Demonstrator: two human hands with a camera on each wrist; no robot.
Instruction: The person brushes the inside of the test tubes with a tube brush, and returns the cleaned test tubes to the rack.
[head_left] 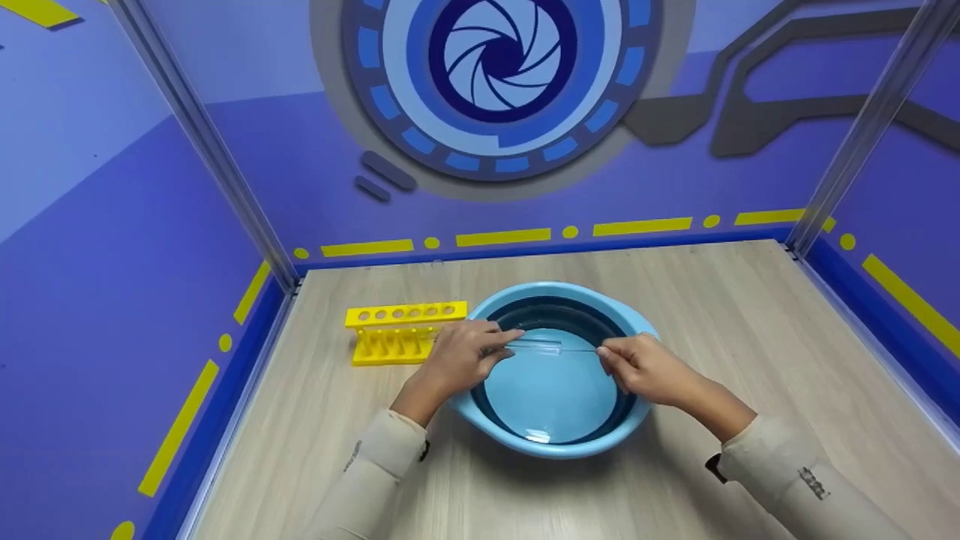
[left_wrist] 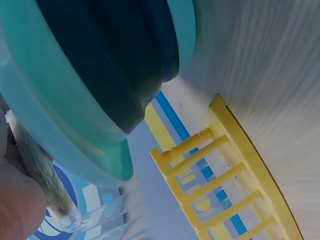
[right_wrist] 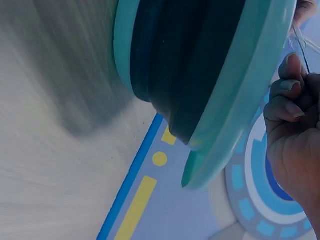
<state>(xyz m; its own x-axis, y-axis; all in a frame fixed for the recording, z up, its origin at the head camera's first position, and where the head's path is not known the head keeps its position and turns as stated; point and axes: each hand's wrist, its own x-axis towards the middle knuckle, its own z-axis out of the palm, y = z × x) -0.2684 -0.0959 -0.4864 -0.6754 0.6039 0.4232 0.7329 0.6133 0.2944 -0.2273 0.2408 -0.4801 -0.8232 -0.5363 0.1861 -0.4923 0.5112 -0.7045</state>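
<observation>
My left hand (head_left: 463,358) grips a clear glass test tube (head_left: 541,346), held roughly level above a light blue basin (head_left: 555,450). Inside the tube, the left wrist view shows the bristles of a test tube brush (left_wrist: 39,167). From the tube's right-hand mouth runs the brush's thin wire handle (head_left: 579,350). My right hand (head_left: 646,369) pinches that wire between thumb and fingers near the basin's right rim. In the right wrist view its fingers (right_wrist: 287,107) are curled, with the wire running up from them towards the tube. The left palm side is hidden from above.
A yellow test tube rack (head_left: 406,322) stands on the wooden table (head_left: 720,300), left of the basin and close by the left hand. A small clear item (head_left: 437,262) lies at the table's back edge. Blue panel walls (head_left: 637,187) enclose the back and sides.
</observation>
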